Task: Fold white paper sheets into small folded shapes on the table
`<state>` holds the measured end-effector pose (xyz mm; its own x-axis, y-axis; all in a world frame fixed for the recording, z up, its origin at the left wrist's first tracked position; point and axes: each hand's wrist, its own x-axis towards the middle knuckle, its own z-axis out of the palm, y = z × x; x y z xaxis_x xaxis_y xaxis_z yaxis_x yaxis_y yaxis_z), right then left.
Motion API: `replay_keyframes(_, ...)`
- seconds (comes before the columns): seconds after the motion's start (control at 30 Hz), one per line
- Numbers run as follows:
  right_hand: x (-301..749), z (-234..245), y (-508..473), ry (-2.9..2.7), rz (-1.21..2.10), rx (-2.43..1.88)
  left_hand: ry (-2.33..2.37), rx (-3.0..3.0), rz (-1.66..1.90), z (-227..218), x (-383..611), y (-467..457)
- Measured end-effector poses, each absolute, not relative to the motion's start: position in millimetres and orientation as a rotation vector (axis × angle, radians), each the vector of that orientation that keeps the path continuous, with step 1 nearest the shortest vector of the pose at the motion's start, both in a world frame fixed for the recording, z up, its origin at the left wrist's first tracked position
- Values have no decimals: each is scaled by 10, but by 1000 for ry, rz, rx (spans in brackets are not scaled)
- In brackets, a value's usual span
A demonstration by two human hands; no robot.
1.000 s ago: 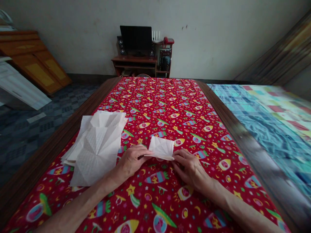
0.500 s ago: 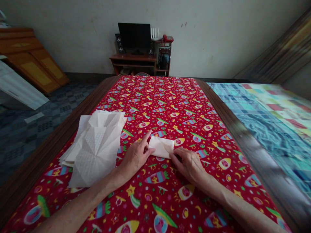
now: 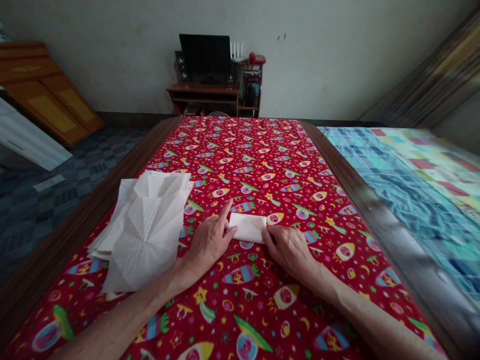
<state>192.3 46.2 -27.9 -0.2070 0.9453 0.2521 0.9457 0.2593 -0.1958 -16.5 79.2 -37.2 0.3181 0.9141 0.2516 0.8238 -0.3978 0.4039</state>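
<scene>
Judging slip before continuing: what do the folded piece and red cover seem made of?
Folded piece: likely paper, matte white, with crisp edges. Red cover: probably printed fabric, matte, showing no glossy highlights; the weave is too small to tell.

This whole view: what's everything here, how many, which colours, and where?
Wooden table: one, dark brown, centre
Printed cloth: one, red, on table
Folded paper rectangle: one, white, on cloth
Creased paper sheets: several, white, left on cloth
Wooden desk: one, brown, rear centre
Flat monitor: one, black, on desk
Speakers: two, black, flanking monitor
Antennaed router: one, white, by monitor
Telephone: one, red, beside router
Wooden cabinet: one, orange, upper left
Boxy cabinet: one, white, left edge
Checked bedding: uncounted, multicoloured, right
Patterned curtain: one, brownish, upper right
Left hand: one, bare, at paper's left end
Right hand: one, bare, at paper's right end
</scene>
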Motion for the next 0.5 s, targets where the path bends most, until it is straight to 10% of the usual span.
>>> replay_keyframes(0.5, 1933, -299, 492, -2290, -139, -1781, 1622, 2607, 569, -324, -142, 804)
